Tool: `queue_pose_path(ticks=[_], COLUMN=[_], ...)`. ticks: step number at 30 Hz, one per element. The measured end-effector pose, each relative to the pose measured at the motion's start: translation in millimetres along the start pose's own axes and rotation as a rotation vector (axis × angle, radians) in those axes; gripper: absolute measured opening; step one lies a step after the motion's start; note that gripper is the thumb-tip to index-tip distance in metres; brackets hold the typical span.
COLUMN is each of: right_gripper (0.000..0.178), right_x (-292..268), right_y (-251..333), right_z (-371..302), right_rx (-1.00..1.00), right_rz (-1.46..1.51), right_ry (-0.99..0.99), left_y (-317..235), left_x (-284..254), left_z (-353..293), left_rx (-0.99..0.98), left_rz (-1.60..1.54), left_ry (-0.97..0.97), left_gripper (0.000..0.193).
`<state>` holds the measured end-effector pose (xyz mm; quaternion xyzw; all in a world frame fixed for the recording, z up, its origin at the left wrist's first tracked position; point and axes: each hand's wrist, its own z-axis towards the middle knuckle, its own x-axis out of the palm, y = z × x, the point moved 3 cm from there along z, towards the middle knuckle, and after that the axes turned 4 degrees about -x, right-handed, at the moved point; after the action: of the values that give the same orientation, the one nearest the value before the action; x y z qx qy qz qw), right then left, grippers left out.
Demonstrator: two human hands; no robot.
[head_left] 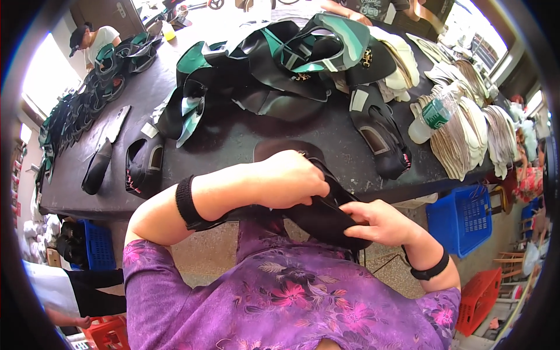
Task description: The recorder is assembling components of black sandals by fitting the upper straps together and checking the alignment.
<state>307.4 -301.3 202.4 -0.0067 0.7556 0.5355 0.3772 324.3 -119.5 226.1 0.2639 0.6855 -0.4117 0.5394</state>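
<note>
A black shoe upper piece [326, 219] is stretched between my hands over my lap, at the near edge of the dark table [233, 146]. My left hand [291, 179] is closed on its upper part, with the knuckles facing up. My right hand [376, 221] pinches its right side between thumb and fingers. Much of the piece is hidden by my left hand and forearm. Beyond it lies a pile of black shoe uppers [274, 70] with teal lining. Sewn black shoes rest on the table, one at the left [144, 160] and another at the right [382, 137].
Stacked cream pieces [464, 137] lie at the right, with a green-labelled plastic bottle [433, 116] against them. More uppers [81, 105] line the far left. Blue basket [461, 221] and red basket [479, 300] stand at my right. One person [96, 44] sits at the far left.
</note>
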Motion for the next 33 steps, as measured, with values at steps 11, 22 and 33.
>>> queue_pose_path(ticks=[11,22,33], right_gripper=[0.014,0.015,0.018], right_x=[25.1,49.2,55.8], right_y=[-16.1,-0.8,-4.0], right_z=[42.4,60.8,59.7], right_rx=[-0.046,-0.205,-0.239], right_rz=[0.245,0.193,0.058], right_ry=[-0.278,-0.386,-0.420], left_y=[16.1,26.3,45.8], left_x=[4.3,98.1,105.4], left_z=[-60.0,-47.3,-51.4], left_rx=[-0.460,-0.429,-0.112], left_rz=[-0.056,-1.790,-1.929], left_ry=[-1.054,-0.965,-0.932], left_gripper=[0.062,0.046,0.052])
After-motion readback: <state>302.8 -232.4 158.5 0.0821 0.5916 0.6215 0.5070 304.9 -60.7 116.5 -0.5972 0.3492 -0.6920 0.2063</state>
